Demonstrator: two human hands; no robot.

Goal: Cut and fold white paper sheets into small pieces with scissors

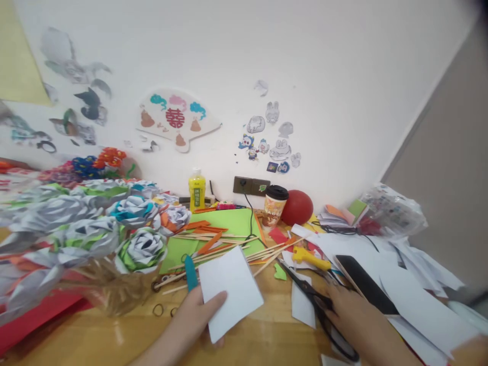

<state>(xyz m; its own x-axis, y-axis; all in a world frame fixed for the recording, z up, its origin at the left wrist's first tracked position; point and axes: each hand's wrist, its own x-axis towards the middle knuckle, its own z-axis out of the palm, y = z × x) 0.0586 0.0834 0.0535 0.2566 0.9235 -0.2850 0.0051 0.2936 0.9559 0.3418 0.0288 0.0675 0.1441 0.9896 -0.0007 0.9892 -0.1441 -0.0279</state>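
- Our left hand holds 1 white paper sheet, thumb on top and fingers beneath.
- Our right hand is at the handles of the black scissors; we cannot tell, through the blur, whether it grips them.
- Just beyond the left grip, we see 1 teal strip; farther left of it, white-and-green paper flowers.
- Beyond the held sheet, we see thin wooden sticks.
- Near the right hand lie 1 yellow tool, on its far side, and 1 dark phone, to its right.
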